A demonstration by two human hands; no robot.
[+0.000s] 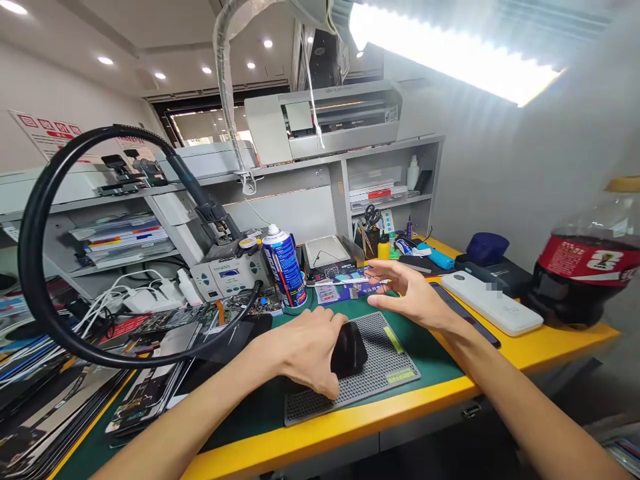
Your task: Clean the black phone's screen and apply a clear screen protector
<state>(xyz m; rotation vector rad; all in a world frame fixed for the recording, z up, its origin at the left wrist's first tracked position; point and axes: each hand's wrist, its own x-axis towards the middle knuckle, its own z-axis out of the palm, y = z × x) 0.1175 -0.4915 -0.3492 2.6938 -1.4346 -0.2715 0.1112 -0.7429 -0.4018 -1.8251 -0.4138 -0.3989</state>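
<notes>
My left hand (313,350) is closed over a black smartphone (350,350), thumb on the near side and fingers on the far side. The phone's left part is hidden under the hand. Beneath it lies a grey perforated pad (387,350) on a green mat (440,360). To the right and a bit higher, my right hand (407,293) hovers with fingers apart and nothing between them. Behind that hand is a purple printed card (345,288) on the mat.
A blue spray can (284,267) stands beside the rework station (230,273). A black hose (33,253) loops on the left above stacked phone screens (165,373). On the right are a white power bank (493,303), a dark phone (473,320) and a cola bottle (583,267).
</notes>
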